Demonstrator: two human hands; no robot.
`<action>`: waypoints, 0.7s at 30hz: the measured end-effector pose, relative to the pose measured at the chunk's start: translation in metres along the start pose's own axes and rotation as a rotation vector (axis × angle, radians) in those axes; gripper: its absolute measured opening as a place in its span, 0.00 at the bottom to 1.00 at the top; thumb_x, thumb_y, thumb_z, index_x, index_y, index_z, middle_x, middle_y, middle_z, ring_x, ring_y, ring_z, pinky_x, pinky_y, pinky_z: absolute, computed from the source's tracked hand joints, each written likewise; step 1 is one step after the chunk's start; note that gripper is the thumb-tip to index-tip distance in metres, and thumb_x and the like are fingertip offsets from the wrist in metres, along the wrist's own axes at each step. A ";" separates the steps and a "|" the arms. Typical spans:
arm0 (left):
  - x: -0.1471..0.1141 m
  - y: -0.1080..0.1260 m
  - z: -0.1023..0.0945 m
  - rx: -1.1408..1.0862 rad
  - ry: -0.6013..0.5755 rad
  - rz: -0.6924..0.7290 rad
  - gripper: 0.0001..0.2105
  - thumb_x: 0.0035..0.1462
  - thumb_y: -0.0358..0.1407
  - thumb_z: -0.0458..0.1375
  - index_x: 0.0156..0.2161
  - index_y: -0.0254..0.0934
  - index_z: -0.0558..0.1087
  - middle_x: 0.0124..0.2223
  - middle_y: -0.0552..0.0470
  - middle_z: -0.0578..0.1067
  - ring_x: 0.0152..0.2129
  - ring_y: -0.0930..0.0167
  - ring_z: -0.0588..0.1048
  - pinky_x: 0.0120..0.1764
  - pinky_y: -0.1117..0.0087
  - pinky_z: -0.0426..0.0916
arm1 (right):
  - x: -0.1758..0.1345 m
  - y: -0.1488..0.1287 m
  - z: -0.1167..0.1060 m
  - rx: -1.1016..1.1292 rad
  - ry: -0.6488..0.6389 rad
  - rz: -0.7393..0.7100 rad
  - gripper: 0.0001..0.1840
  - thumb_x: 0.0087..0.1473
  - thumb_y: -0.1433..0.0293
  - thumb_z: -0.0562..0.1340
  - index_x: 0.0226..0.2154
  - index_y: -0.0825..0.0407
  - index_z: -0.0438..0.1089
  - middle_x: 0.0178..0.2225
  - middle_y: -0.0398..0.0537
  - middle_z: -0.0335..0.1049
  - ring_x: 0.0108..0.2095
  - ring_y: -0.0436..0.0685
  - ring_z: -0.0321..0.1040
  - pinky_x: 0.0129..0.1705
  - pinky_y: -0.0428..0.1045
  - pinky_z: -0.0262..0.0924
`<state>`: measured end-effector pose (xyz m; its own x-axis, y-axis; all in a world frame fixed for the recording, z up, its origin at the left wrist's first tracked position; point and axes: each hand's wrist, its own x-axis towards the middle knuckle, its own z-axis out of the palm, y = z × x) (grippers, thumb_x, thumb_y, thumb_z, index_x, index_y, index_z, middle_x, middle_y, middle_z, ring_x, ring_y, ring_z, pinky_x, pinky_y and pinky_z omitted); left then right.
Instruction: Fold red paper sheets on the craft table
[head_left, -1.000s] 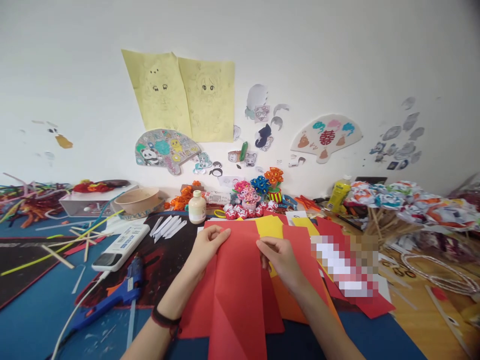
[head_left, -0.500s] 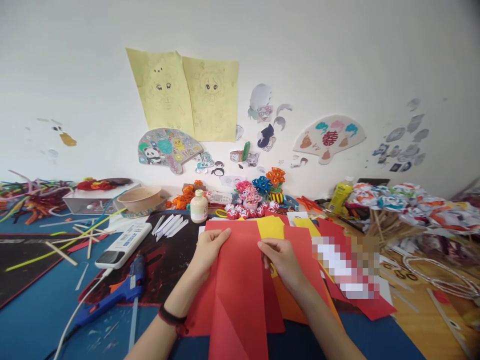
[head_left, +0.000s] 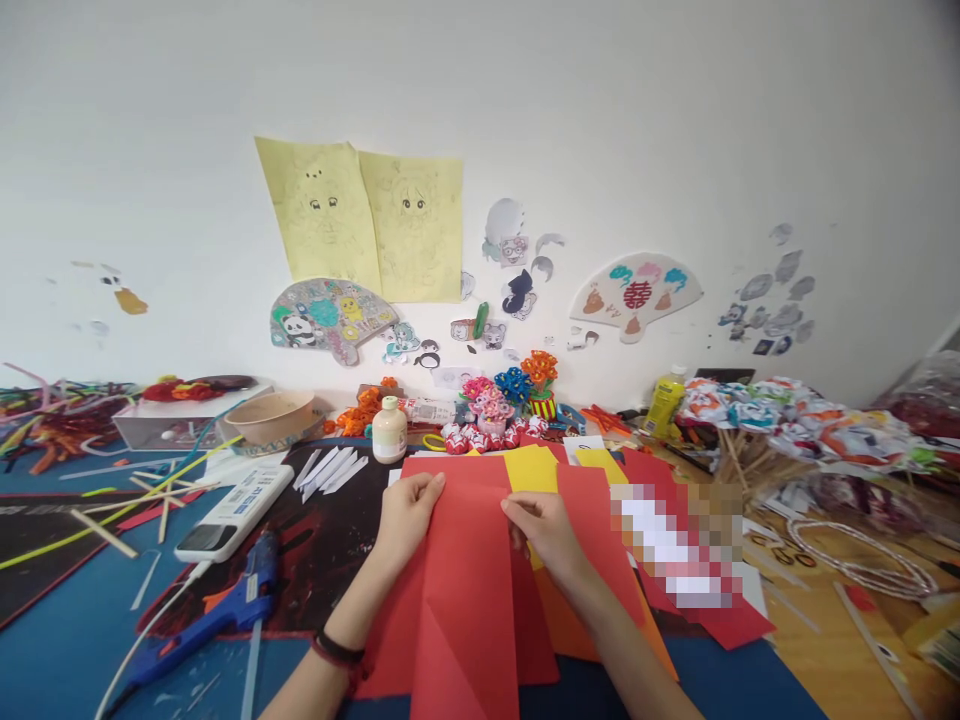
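A long sheet of red paper (head_left: 469, 590), with a diagonal crease low down, stretches toward me between my hands. My left hand (head_left: 409, 520) is closed on its upper left edge, thumb lying on top. At the right edge, my right hand (head_left: 544, 530) pinches the same sheet between thumb and fingers. Beneath lie more sheets: red paper (head_left: 592, 540), yellow paper (head_left: 531, 464) and orange paper (head_left: 592, 630). Some fingertips are hidden behind the paper.
To the left are a blue glue gun (head_left: 225, 610), a white power bank (head_left: 236, 515) with a cable, and a bowl (head_left: 271, 418). A cream bottle (head_left: 389, 432) stands behind the paper. Scissors (head_left: 787, 550) lie right, near paper flowers on sticks (head_left: 780, 410).
The camera view has tilted up and turned slightly right, so everything sits a little lower and further left. Both hands keep hold of the red paper.
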<state>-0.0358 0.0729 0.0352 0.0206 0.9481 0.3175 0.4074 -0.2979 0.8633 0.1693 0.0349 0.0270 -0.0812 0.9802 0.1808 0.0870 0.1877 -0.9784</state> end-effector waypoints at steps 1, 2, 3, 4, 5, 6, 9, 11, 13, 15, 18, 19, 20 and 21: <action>0.000 0.001 -0.001 0.045 0.030 0.026 0.25 0.53 0.52 0.53 0.16 0.37 0.55 0.18 0.59 0.52 0.19 0.76 0.52 0.24 0.74 0.45 | 0.000 0.001 0.000 -0.004 -0.007 -0.006 0.21 0.54 0.62 0.57 0.13 0.51 0.60 0.11 0.38 0.59 0.13 0.48 0.56 0.17 0.43 0.49; 0.000 0.002 -0.001 0.070 0.051 0.041 0.25 0.54 0.52 0.53 0.16 0.37 0.55 0.18 0.59 0.52 0.19 0.76 0.52 0.24 0.74 0.45 | 0.000 0.001 0.001 -0.004 -0.015 -0.013 0.21 0.54 0.63 0.57 0.14 0.51 0.61 0.11 0.38 0.60 0.13 0.48 0.57 0.18 0.43 0.50; -0.001 0.002 -0.001 0.073 0.060 0.045 0.24 0.54 0.52 0.53 0.16 0.37 0.55 0.18 0.58 0.53 0.19 0.76 0.52 0.24 0.74 0.46 | 0.000 0.000 0.001 -0.003 -0.022 -0.021 0.20 0.55 0.63 0.57 0.14 0.51 0.61 0.11 0.38 0.60 0.14 0.48 0.57 0.18 0.43 0.50; -0.001 0.002 -0.001 0.056 0.053 0.039 0.24 0.54 0.52 0.52 0.17 0.37 0.56 0.19 0.58 0.54 0.19 0.75 0.53 0.24 0.74 0.47 | -0.001 0.000 0.001 -0.002 -0.028 -0.029 0.20 0.55 0.63 0.57 0.15 0.51 0.62 0.11 0.38 0.61 0.14 0.48 0.57 0.18 0.43 0.50; -0.001 0.001 -0.001 0.023 0.033 0.023 0.24 0.54 0.53 0.52 0.18 0.37 0.57 0.19 0.58 0.55 0.20 0.75 0.53 0.25 0.74 0.47 | -0.001 -0.001 0.001 -0.004 -0.031 -0.036 0.20 0.55 0.63 0.57 0.15 0.51 0.62 0.11 0.38 0.60 0.13 0.48 0.57 0.18 0.43 0.50; -0.001 -0.001 0.000 -0.021 0.003 0.000 0.24 0.54 0.53 0.52 0.19 0.37 0.58 0.20 0.58 0.55 0.20 0.75 0.53 0.25 0.74 0.48 | -0.001 -0.001 0.000 -0.008 -0.029 -0.046 0.20 0.55 0.63 0.57 0.15 0.51 0.62 0.11 0.38 0.60 0.13 0.48 0.57 0.18 0.43 0.50; -0.001 -0.006 0.001 -0.159 -0.125 -0.081 0.24 0.54 0.56 0.51 0.22 0.36 0.60 0.21 0.58 0.57 0.20 0.75 0.54 0.24 0.75 0.48 | 0.000 -0.002 -0.001 -0.028 -0.013 -0.083 0.22 0.56 0.63 0.57 0.14 0.51 0.60 0.11 0.38 0.60 0.14 0.48 0.58 0.19 0.44 0.51; -0.001 -0.006 0.000 -0.170 -0.162 -0.079 0.24 0.54 0.56 0.51 0.22 0.36 0.60 0.21 0.58 0.57 0.20 0.75 0.55 0.24 0.74 0.49 | 0.001 -0.002 -0.001 -0.030 -0.008 -0.082 0.22 0.56 0.63 0.57 0.14 0.51 0.60 0.11 0.38 0.60 0.14 0.48 0.58 0.19 0.44 0.50; 0.000 -0.003 -0.001 -0.121 -0.125 -0.027 0.25 0.54 0.56 0.52 0.21 0.37 0.58 0.21 0.58 0.56 0.21 0.75 0.55 0.25 0.74 0.50 | 0.002 -0.003 -0.002 -0.034 -0.013 -0.075 0.22 0.56 0.62 0.57 0.14 0.51 0.60 0.11 0.38 0.60 0.13 0.48 0.57 0.19 0.44 0.49; 0.000 0.001 -0.003 -0.089 -0.073 0.008 0.25 0.54 0.56 0.53 0.20 0.36 0.57 0.22 0.58 0.56 0.21 0.75 0.55 0.26 0.75 0.51 | 0.003 -0.004 -0.002 -0.042 -0.020 -0.078 0.22 0.57 0.62 0.57 0.14 0.51 0.60 0.11 0.38 0.60 0.14 0.48 0.58 0.19 0.44 0.49; -0.002 0.006 -0.004 -0.173 -0.114 -0.055 0.26 0.53 0.58 0.53 0.21 0.36 0.59 0.22 0.58 0.58 0.21 0.75 0.56 0.26 0.75 0.52 | 0.003 -0.007 -0.003 -0.054 -0.021 -0.092 0.24 0.58 0.62 0.57 0.14 0.51 0.60 0.11 0.39 0.60 0.15 0.49 0.59 0.21 0.44 0.51; -0.003 0.007 -0.004 -0.223 -0.166 -0.098 0.25 0.52 0.58 0.53 0.22 0.36 0.61 0.22 0.58 0.59 0.21 0.75 0.57 0.26 0.75 0.52 | 0.002 -0.008 -0.003 -0.056 -0.015 -0.096 0.24 0.58 0.61 0.57 0.13 0.51 0.60 0.11 0.39 0.60 0.15 0.49 0.59 0.21 0.44 0.51; -0.005 0.007 -0.003 -0.276 -0.227 -0.143 0.25 0.52 0.59 0.53 0.23 0.35 0.62 0.22 0.57 0.61 0.21 0.75 0.58 0.25 0.75 0.53 | 0.002 -0.008 -0.003 -0.057 -0.006 -0.101 0.24 0.58 0.61 0.57 0.14 0.51 0.60 0.12 0.39 0.60 0.15 0.49 0.59 0.21 0.45 0.51; -0.006 0.007 -0.003 -0.319 -0.282 -0.181 0.25 0.52 0.59 0.53 0.24 0.35 0.63 0.23 0.57 0.62 0.20 0.75 0.59 0.25 0.75 0.53 | 0.002 -0.008 -0.004 -0.059 0.006 -0.104 0.24 0.58 0.61 0.57 0.14 0.51 0.60 0.12 0.39 0.59 0.15 0.50 0.59 0.21 0.45 0.51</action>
<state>-0.0358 0.0645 0.0407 0.2408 0.9681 0.0689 0.1273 -0.1019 0.9866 0.1724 0.0355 0.0357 -0.0873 0.9555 0.2818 0.1363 0.2917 -0.9467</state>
